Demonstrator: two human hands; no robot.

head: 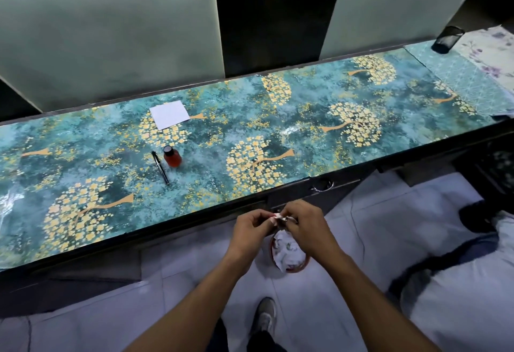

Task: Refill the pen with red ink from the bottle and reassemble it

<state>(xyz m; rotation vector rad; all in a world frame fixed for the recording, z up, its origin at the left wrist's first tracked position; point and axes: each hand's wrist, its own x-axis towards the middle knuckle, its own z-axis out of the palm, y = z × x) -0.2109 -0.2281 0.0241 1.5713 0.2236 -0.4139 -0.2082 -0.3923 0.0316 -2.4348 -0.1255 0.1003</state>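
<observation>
A black pen (160, 167) lies whole on the patterned desk (306, 129), just left of a small bottle of red ink (172, 156) that stands upright with its dark cap on. Both my hands are off the desk, below its front edge and above a bin. My left hand (251, 228) and my right hand (304, 226) together pinch a small crumpled white paper scrap (279, 217) with a red stain. The scrap is mostly hidden by my fingers.
A white sheet of paper (169, 114) lies behind the bottle. A round brown bin (289, 251) with crumpled white paper stands on the floor under my hands. A black mesh cup (447, 39) sits at the far right. Another person's legs (459, 282) are at the right.
</observation>
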